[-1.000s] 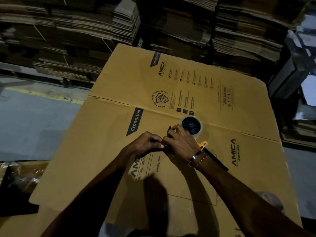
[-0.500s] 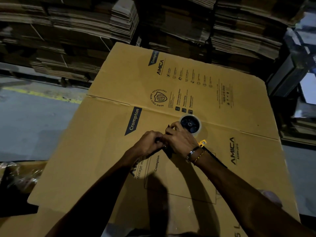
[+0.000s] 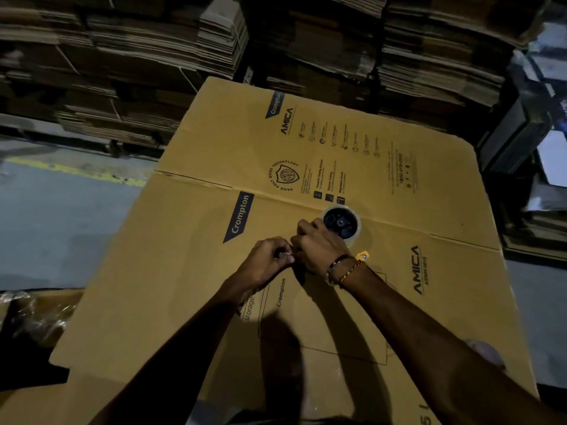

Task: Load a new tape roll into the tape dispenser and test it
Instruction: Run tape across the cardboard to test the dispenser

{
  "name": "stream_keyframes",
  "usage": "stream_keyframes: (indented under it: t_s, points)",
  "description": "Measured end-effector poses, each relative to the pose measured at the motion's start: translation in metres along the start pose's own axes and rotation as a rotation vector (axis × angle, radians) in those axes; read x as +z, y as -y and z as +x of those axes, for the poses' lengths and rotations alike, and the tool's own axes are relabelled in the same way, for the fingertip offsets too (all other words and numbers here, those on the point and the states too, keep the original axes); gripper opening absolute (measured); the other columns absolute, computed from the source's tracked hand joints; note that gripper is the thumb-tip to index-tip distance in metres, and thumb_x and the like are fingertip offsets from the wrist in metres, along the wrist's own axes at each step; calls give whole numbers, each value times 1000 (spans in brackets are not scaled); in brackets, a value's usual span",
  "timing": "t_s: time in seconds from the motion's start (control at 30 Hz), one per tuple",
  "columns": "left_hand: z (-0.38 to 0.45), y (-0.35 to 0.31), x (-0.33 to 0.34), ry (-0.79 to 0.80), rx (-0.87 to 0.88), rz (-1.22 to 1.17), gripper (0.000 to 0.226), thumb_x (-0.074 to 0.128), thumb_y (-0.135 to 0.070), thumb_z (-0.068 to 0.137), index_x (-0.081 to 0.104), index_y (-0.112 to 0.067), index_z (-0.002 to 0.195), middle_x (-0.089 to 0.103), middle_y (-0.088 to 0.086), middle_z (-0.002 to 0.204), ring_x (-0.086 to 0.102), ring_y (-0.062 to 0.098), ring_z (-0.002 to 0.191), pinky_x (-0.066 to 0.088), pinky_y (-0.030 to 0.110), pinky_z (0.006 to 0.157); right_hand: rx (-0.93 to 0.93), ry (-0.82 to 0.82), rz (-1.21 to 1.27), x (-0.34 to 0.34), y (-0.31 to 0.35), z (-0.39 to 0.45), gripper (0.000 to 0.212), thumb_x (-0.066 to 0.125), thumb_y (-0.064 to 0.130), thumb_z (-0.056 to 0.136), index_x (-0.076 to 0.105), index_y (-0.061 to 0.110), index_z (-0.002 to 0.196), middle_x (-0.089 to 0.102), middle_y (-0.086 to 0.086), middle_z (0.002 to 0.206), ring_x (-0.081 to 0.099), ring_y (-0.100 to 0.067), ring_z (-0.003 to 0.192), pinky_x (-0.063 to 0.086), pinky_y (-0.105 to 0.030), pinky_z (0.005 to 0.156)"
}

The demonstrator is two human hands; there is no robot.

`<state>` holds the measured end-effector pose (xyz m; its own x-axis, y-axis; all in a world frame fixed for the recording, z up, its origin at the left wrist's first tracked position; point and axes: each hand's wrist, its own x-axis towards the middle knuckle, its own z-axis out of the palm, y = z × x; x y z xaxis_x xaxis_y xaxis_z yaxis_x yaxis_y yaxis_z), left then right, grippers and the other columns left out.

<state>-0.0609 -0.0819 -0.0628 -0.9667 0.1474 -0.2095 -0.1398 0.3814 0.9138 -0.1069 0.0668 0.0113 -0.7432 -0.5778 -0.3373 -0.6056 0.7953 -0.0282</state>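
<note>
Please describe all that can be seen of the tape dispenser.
The tape dispenser lies on the flattened cardboard box, mostly hidden under the right hand, which grips it. A clear tape roll sits on its dark round hub. A small yellow part with a screw shows beside the right wrist. The left hand pinches something at its near end, probably the tape end; this is unclear.

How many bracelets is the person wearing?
2, both on the right wrist, side by side: a dark metal band nearer the right hand, and a beaded gold thread behind it. The left wrist shows none, though it lies in dim light.
</note>
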Motion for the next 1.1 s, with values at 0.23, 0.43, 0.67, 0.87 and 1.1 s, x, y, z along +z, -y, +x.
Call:
stream_keyframes:
  t_s: [0.23, 0.43, 0.67, 0.87, 1.1]
  points:
    - [2, -6, 2, 53, -47, 91, 10, 68, -30, 79, 64, -23, 85, 68, 0, 88, 64, 17, 87, 51, 40, 76, 28, 6, 67, -2, 7, -5, 19, 62, 25, 89, 67, 16, 105, 48, -6, 120, 39, -32, 116, 52, -45, 77]
    - [2, -8, -4, 118, 78, 327, 2, 67, -20, 85, 67, -22, 86, 64, -10, 86, 60, 7, 83, 46, 26, 71, 118, -125, 457, -1, -3, -7, 19, 55, 25, 96, 68, 17, 106, 55, -5, 112, 45, -28, 112, 43, -41, 90]
    - [1, 1, -14, -17, 26, 298, 7, 65, -15, 89, 69, -20, 85, 68, -6, 90, 63, 13, 88, 52, 33, 81, 331, -445, 644, 9, -77, -66, 21, 59, 25, 93, 70, 17, 109, 62, -6, 115, 52, -27, 112, 43, -38, 90]
    - [9, -34, 0, -353, 155, 255, 21, 56, -21, 98, 70, -4, 102, 67, 11, 101, 62, 23, 91, 50, 37, 80, 601, -342, 450, 63, -152, -166, 24, 62, 28, 93, 67, 18, 114, 59, -10, 117, 52, -37, 111, 42, -39, 85]
    - [21, -88, 50, -338, 306, 368, 21, 58, -13, 95, 73, -5, 106, 71, 13, 102, 61, 30, 97, 49, 41, 83, 849, 140, 422, 100, -169, -250, 84, 71, 60, 77, 33, 34, 147, 28, -2, 151, 28, -37, 135, 45, -51, 100]
